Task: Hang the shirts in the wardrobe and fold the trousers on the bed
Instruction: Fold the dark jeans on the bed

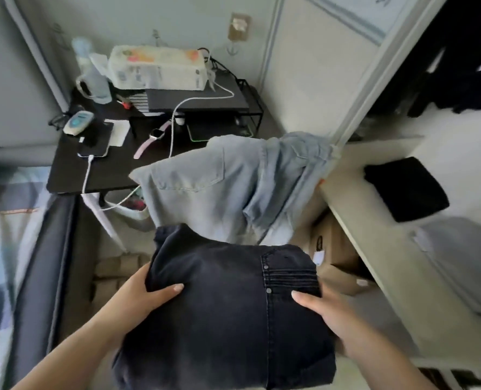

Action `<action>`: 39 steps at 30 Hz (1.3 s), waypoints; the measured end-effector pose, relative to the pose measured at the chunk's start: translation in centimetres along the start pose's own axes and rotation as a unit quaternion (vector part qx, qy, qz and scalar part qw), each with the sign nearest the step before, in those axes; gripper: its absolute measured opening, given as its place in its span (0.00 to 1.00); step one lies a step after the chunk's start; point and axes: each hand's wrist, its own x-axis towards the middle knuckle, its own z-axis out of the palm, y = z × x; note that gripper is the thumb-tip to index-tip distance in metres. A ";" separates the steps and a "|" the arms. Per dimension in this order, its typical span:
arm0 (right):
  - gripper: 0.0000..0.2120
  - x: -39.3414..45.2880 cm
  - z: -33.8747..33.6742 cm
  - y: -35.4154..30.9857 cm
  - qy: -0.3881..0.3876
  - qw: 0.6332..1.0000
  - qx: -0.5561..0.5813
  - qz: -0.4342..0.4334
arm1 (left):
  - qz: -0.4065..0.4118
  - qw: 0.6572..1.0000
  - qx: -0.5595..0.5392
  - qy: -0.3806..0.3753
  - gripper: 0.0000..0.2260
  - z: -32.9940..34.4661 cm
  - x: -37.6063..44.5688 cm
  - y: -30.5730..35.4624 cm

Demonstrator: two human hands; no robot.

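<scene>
Dark folded trousers gripped by both hands, left hand and right hand; wardrobe shelf right of trousers, nearer right hand.

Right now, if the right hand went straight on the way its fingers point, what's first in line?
The right hand already grips the dark folded jeans; straight on, up-left, lies more of them, then probably the light jeans. Depth unclear.

Only two forearms and hands of the person show, entering from the near edge. Both forearms are bare, with no sleeve reaching into view. The left hand wears no ring, watch or glove, and its thumbnail is short and unpainted. The right hand is likewise unadorned, its thumbnail short and plain.
</scene>
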 end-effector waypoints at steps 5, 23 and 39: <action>0.25 -2.6 -10.8 0.8 0.042 0.997 0.068 0.018 | 0.007 0.996 0.018 -0.084 0.39 11.6 3.4 3.4; 0.06 -0.3 -28.8 -2.5 0.280 0.872 0.402 -0.002 | 0.036 0.933 0.116 -0.340 0.30 37.9 23.2 17.6; 0.23 5.2 -38.9 -2.3 0.452 0.701 0.551 -0.020 | -0.044 0.822 0.229 -0.520 0.24 57.5 34.6 22.1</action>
